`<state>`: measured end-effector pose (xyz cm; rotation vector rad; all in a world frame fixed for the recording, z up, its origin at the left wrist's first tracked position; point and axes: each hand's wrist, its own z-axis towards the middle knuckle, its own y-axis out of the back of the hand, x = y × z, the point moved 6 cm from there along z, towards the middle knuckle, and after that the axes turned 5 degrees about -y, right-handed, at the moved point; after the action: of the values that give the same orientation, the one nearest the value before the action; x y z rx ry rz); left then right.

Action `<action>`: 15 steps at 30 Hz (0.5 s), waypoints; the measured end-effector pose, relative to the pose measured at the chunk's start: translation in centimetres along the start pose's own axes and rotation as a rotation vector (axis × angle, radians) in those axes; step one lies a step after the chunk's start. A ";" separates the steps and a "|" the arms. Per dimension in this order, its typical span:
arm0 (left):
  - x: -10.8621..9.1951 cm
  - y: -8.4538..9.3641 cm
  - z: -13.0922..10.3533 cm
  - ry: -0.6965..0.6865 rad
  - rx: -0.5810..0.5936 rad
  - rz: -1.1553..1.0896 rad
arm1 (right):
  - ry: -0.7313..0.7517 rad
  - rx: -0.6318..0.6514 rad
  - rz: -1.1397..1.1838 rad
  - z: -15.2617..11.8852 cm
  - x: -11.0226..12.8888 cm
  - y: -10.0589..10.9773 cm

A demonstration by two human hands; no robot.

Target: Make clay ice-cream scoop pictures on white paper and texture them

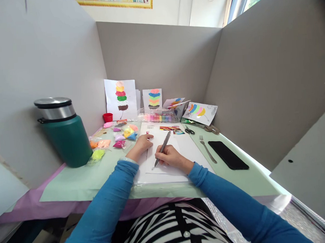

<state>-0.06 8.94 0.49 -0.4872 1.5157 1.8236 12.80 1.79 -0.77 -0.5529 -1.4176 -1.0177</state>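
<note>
A grey pen (164, 146) is held in my right hand (172, 157), its tip touching a small dark mark near the lower left of a white sheet (165, 168). That sheet lies on larger white paper (193, 152). My left hand (142, 144) rests at the left edge of the paper, fingers pointing right; a small red and white item (147, 132) shows beside its fingertips, and whether the hand grips it is unclear. Beyond the hands, a colourful striped picture (170, 128) lies on the paper.
A green bottle (67, 138) and bagged coloured clay (119, 143) stand left, near a red cup (108, 117). Scissors (190, 130), a fork (207, 150) and a black phone (228, 155) lie right. Behind are a clay box (159, 117), painted cards (120, 98) and grey partitions (158, 55).
</note>
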 end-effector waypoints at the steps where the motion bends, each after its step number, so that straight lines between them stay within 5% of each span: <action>1: 0.0 0.0 0.0 -0.002 0.000 0.004 | 0.002 0.004 0.000 0.0 0.1 -0.1; 15: -0.6 0.3 -0.3 0.009 0.000 0.040 | 0.022 -0.010 -0.042 0.0 0.0 -0.1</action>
<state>0.07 8.44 1.03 -0.4689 1.5419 1.8542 12.71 1.78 -0.78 -0.5197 -1.4106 -1.0620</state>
